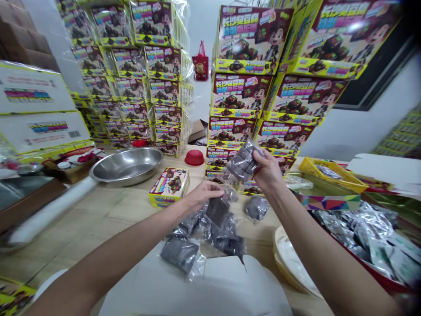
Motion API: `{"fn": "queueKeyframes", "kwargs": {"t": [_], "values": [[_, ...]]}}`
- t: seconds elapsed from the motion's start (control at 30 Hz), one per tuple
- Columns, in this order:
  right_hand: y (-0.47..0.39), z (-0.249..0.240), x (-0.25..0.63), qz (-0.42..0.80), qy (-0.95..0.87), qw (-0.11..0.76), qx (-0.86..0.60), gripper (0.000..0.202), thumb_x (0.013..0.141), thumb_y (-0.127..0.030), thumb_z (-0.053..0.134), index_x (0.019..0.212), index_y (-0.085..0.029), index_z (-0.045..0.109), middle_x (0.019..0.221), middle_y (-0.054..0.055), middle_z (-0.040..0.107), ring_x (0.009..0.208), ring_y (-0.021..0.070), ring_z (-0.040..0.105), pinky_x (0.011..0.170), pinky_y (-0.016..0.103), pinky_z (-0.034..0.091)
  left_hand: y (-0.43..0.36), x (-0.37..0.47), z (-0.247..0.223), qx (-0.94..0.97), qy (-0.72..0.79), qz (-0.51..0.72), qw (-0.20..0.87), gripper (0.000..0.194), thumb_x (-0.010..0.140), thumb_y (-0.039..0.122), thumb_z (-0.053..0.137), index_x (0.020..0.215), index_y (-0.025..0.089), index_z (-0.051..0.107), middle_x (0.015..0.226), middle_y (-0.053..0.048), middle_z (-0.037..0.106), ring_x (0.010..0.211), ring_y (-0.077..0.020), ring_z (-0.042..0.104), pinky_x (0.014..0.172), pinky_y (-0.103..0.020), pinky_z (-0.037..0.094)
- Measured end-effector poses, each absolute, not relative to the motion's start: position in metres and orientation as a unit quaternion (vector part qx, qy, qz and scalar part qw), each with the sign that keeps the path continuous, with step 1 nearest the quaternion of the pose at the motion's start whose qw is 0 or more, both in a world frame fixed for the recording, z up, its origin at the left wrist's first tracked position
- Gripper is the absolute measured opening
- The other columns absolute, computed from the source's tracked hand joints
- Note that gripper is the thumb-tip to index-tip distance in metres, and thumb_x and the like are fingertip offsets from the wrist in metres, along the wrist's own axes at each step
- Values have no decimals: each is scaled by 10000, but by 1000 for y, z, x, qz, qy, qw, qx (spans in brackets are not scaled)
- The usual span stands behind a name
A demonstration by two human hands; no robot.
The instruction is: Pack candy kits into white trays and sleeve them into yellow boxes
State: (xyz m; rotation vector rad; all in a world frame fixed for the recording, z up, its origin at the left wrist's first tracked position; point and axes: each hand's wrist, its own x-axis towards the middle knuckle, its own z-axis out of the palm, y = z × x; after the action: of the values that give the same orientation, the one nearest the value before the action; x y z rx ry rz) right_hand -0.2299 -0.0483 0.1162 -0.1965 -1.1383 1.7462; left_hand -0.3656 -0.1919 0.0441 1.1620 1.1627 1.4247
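White carton [197, 294], gray packet [243, 162] pinched left of right grip [269, 170]

The bag of gray blocks [242, 163] hides fingertips of the right hand [268, 170] and part of the stacked boxes [243, 94] behind. The near picture edge cuts off the white cardboard [197, 292]; the right edge, the foil packets [371, 235], their print blurred. The left carton [46, 131] bears an unreadably small barcode [74, 134].

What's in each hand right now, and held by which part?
Right hand: a clear bag of grey cubes, held by its right edge in view. Left hand: a clear bag with dark contents, pinched near its top.
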Motion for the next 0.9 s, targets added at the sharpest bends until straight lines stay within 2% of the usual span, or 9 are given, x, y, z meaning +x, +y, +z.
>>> {"fn": "queueKeyframes", "kwargs": {"t": [0.27, 0.33, 0.4, 0.47, 0.53, 0.6, 0.7, 0.77, 0.9], "values": [[-6, 71, -222, 677, -283, 638, -235, 138, 712, -94, 615, 720, -182, 508, 615, -73, 578, 584, 86, 574, 633, 237, 521, -208, -374, 30, 359, 610, 656, 261, 220, 618, 336, 661, 609, 140, 560, 571, 34, 527, 558, -97, 459, 555, -219, 303], [6, 52, -214, 680, -362, 582, -261, 109, 720, -122, 614, 733, -177, 521, 634, -50, 594, 600, 103, 586, 654, 264, 530, -215, -389, 31, 378, 660, 604, 240, 196, 620, 322, 635, 611, 138, 569, 556, 35, 523, 545, -103, 455, 535, -220, 292], [10, 28, -209, 643, -549, 445, -296, 42, 751, -179, 593, 757, -161, 556, 670, -3, 626, 627, 136, 605, 663, 301, 536, -217, -402, 36, 421, 694, 542, 220, 150, 628, 283, 605, 629, 133, 596, 567, 26, 545, 560, -113, 475, 539, -222, 305], [9, 3, -211, 500, -757, 276, -317, 106, 785, -233, 556, 815, -140, 597, 753, 51, 662, 710, 182, 632, 701, 345, 533, -213, -408, 40, 466, 715, 483, 198, 143, 648, 253, 564, 667, 127, 629, 606, 4, 586, 603, -135, 517, 562, -232, 340], [7, -18, -222, 342, -869, 172, -312, 206, 765, -224, 564, 935, -121, 619, 932, 102, 672, 892, 237, 625, 814, 392, 500, -205, -405, 41, 519, 724, 412, 188, 226, 669, 247, 546, 808, 114, 665, 704, -30, 641, 685, -172, 569, 615, -254, 394], [6, -34, -237, 265, -902, 153, -304, 400, 696, -129, 584, 1096, -115, 586, 1164, 136, 605, 1117, 270, 528, 959, 411, 409, -198, -397, 37, 590, 713, 325, 194, 431, 666, 268, 593, 1065, 109, 630, 944, -83, 674, 876, -229, 600, 745, -298, 443], [5, -52, -256, 220, -921, 135, -292, 611, 622, -1, 547, 1219, -129, 528, 1340, 139, 487, 1281, 258, 371, 1061, 396, 280, -198, -384, 24, 673, 686, 197, 195, 699, 656, 342, 670, 1299, 141, 483, 1299, -143, 530, 1179, -305, 482, 971, -382, 381], [5, -61, -261, 199, -926, 112, -300, 511, 649, 2, 537, 1142, -123, 580, 1269, 160, 545, 1245, 267, 414, 1045, 410, 286, -202, -381, 17, 684, 690, 152, 183, 643, 711, 389, 633, 1289, 143, 497, 1333, -154, 501, 1220, -310, 451, 1014, -403, 348], [8, -63, -255, 194, -913, 116, -340, 196, 769, -96, 508, 903, -122, 648, 980, 187, 660, 1061, 289, 555, 951, 422, 363, -212, -387, 12, 648, 720, 187, 164, 455, 762, 351, 573, 1161, 133, 597, 1201, -133, 610, 1117, -264, 541, 967, -353, 392]]}}
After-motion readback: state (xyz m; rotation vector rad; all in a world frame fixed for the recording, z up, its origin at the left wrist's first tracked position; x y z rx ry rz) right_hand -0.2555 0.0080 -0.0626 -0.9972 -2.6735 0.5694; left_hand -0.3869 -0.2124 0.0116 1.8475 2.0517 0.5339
